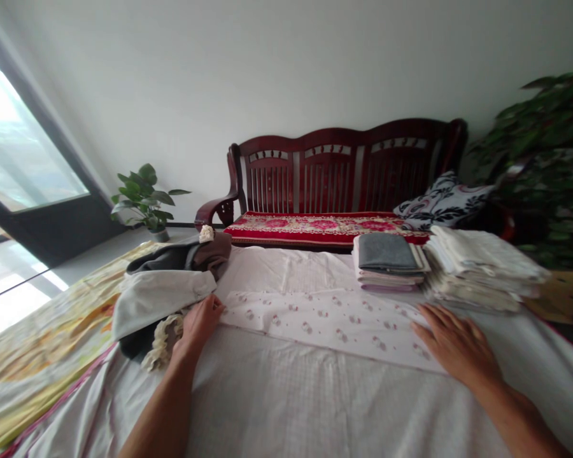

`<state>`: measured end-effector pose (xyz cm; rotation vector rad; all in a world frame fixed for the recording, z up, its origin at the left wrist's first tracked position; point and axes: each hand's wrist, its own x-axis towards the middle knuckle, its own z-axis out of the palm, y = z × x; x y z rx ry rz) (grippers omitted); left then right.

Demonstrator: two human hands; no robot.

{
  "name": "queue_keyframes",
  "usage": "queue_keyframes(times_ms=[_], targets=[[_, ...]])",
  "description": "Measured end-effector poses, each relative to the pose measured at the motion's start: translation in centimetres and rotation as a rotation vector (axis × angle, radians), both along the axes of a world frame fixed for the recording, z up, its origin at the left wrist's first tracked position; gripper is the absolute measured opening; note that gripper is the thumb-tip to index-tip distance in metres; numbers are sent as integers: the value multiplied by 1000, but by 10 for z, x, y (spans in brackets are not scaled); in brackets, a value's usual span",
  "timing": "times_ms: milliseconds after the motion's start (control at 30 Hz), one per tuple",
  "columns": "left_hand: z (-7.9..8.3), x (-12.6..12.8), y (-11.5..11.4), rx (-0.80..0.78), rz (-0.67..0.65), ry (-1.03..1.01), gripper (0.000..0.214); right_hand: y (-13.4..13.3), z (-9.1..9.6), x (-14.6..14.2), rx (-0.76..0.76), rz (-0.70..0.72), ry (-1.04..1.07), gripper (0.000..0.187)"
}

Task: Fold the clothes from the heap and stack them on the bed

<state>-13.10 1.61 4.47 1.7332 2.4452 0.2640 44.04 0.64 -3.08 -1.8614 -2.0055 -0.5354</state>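
A long folded strip of white cloth with small pink flower prints (325,321) lies across a pale sheet-covered surface (286,407). My left hand (201,322) rests at the strip's left end, fingers curled loosely against its edge. My right hand (451,343) lies flat and open on the strip's right end, fingers stretched out. Neither hand lifts the cloth.
A heap of unfolded clothes (167,289) lies left of my left hand. Two stacks of folded cloth stand behind the strip: a grey-topped one (389,262) and a taller white one (477,267). A dark wooden bench (334,184) with a red cushion, potted plants and a window lie beyond.
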Motion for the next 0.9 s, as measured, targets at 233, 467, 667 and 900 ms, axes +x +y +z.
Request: queue_keyframes(times_ms=[233, 467, 667, 900], targets=[[-5, 2, 2, -3, 39, -25, 33, 0, -1, 1, -15, 12, -53, 55], [0, 6, -1, -74, -21, -12, 31, -7, 19, -5, 85, 136, 42, 43], [-4, 7, 0, -58, -26, 22, 27, -29, 46, -58, -35, 467, 183, 25], [-13, 26, 1, 352, -202, 12, 30, -48, 54, -128, -194, 652, 181, 6]])
